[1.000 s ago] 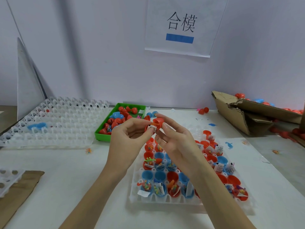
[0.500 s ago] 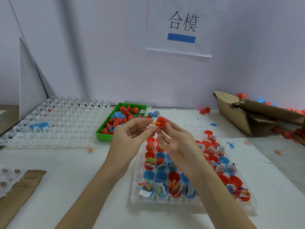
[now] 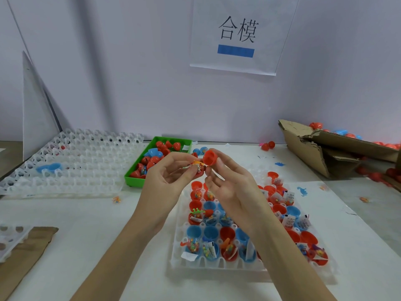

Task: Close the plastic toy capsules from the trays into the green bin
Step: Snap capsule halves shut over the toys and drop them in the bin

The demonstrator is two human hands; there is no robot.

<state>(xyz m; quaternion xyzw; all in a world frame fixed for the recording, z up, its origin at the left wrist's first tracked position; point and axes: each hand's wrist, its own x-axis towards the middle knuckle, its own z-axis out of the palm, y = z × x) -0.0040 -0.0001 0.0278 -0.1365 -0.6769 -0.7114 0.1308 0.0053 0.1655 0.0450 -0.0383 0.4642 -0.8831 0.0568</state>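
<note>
Up in mid-air above the table, the open red plastic toy capsule (image 3: 206,162) sits between both hands, its round cap half tipped up at 1 o'clock and its filled lower half, with an orange toy piece poking out, down at 7 o'clock. The right hand (image 3: 230,187) pinches the cap half between thumb and forefinger, other fingers loosely curled; the left hand (image 3: 167,181) grips the lower half at its fingertips. Directly below, toward 6 o'clock, lies the clear plastic cell tray (image 3: 195,262), loaded with red and blue open capsule halves holding tiny toys and paper slips. Out at 10 o'clock from the capsule, the green rectangular plastic bin (image 3: 135,181) holds closed red and blue capsules. Further round at 9 o'clock, a large clear empty-celled tray (image 3: 76,170) carries one blue capsule shell. At 3 o'clock, a torn brown cardboard box (image 3: 308,153) has red and blue capsules beyond it. At 12 o'clock, a white paper sign (image 3: 238,35) with black characters and a blue bar hangs on the wall.
</note>
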